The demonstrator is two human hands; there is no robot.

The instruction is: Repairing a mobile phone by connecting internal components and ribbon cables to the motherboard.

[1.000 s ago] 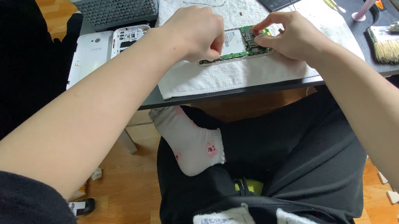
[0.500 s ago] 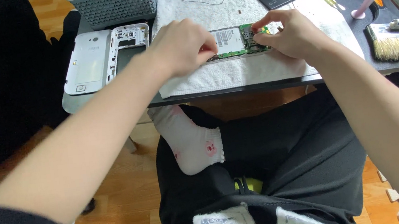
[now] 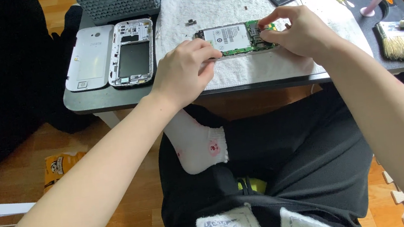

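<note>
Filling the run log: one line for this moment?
left hand: holds circuit board edge | right hand: fingertips on board's right end | board on white towel

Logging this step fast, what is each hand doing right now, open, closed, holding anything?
Left hand: curled closed, gripping the left end of the green circuit board.
Right hand: fingertips pinched on the board's right end.

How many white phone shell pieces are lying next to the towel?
2. The plain back cover lies at the table's left end, and the open frame lies right beside it, next to the white towel. Hands could hide smaller bits.
</note>
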